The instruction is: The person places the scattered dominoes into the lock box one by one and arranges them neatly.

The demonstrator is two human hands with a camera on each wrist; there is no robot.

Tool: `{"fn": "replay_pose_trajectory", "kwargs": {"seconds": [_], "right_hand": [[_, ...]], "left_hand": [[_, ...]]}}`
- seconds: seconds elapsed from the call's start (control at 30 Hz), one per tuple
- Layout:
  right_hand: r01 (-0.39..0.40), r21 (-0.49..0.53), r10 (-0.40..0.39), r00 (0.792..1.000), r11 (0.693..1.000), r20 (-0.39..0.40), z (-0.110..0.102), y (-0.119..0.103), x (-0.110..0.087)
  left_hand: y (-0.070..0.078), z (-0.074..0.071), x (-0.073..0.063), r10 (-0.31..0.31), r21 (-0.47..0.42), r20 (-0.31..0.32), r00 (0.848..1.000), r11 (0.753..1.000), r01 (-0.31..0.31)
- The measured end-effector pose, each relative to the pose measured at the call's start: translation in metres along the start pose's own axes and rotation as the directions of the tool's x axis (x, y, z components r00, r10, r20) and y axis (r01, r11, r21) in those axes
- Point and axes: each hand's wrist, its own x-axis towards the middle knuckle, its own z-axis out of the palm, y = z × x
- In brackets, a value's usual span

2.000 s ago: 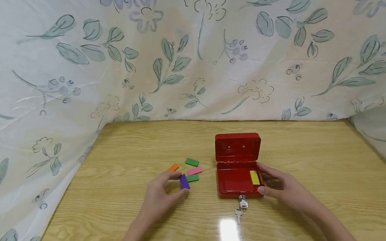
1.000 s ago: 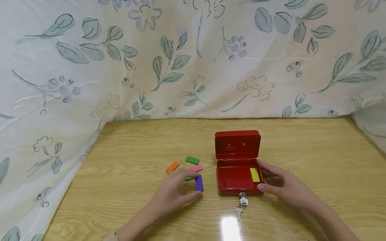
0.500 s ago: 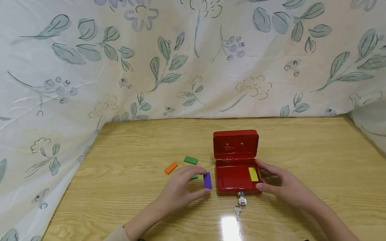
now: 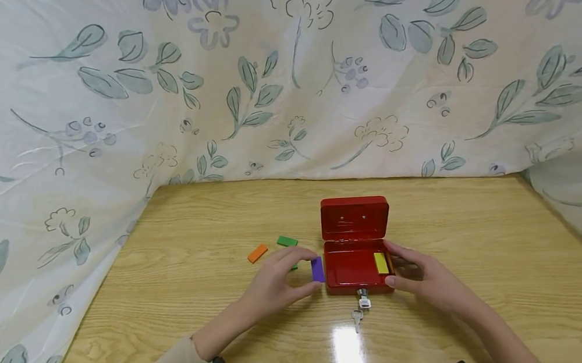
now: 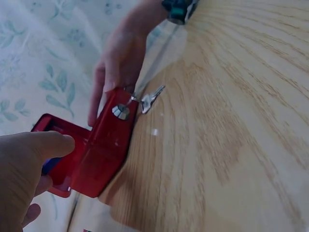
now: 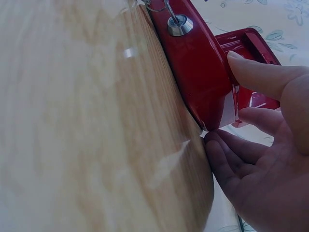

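Observation:
In the head view my left hand (image 4: pixel 279 282) pinches a purple domino block (image 4: pixel 317 270) upright between thumb and fingertips, close beside the left wall of a red cash box (image 4: pixel 342 290). The box lid (image 4: pixel 355 218) stands raised at the back. Inside, against the right end, a yellow block (image 4: pixel 381 263) shows. My right hand (image 4: pixel 427 279) holds the box's right end, thumb at the front corner; in the right wrist view the thumb (image 6: pixel 256 72) reaches over the rim. A key sits in the front lock (image 4: pixel 364 299), and a second key (image 4: pixel 357 318) hangs from it onto the table.
Left of the box an orange block (image 4: pixel 257 253) and a green block (image 4: pixel 287 241) lie on the wooden table (image 4: pixel 195 226). Another green block (image 4: pixel 295 267) is mostly hidden behind my left hand. A floral cloth (image 4: pixel 261 91) hangs behind the table.
My left hand has carried the purple block rightward from the loose blocks to the box's left side, and now covers the pink block. The right hand stays on the box.

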Motion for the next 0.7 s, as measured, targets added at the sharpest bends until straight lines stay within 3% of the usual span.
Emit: {"fn": "replay_pose_trajectory", "kwargs": {"seconds": [0.33, 0.7], "right_hand": [[-0.007, 0.010, 0.007, 1.000, 1.000, 0.000, 0.0004, -0.0036, 0.0001], [0.021, 0.030, -0.021, 1.000, 0.999, 0.004, -0.0011, -0.0059, -0.0016]], "left_hand": [[0.0014, 0.0034, 0.0064, 0.013, -0.020, 0.001, 1.000, 1.000, -0.013], [0.0029, 0.0056, 0.0102, -0.025, -0.006, 0.021, 0.999, 1.000, 0.025]]}}
